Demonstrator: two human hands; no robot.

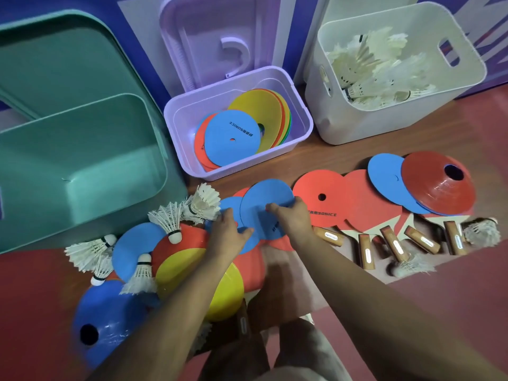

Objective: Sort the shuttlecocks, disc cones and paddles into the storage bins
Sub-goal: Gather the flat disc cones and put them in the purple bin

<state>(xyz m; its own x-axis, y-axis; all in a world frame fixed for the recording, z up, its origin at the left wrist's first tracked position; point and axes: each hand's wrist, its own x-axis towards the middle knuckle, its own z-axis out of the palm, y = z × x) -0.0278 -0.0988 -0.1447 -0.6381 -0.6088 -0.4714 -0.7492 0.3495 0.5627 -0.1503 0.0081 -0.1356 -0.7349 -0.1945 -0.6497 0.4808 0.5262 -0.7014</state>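
My right hand (291,218) grips a flat blue disc (264,199) at its right edge, thumb on top. Just to its left, my left hand (228,235) pinches a second blue disc (229,207) that lies partly under the first. Both discs sit above a heap of red, yellow and blue discs and cones (178,259) on the floor. Several shuttlecocks (167,218) lie on and around that heap. Red flat discs (324,199) and a red cone (439,182) lie to the right. Paddles with wooden handles (395,244) poke out from under them.
A purple bin (299,111) at the back centre holds discs and cones. To its right, a white bin (330,116) holds shuttlecocks. A green bin (82,166) stands at the left with nothing in it. Lids lean behind the bins. A blue cone (110,320) lies near left.
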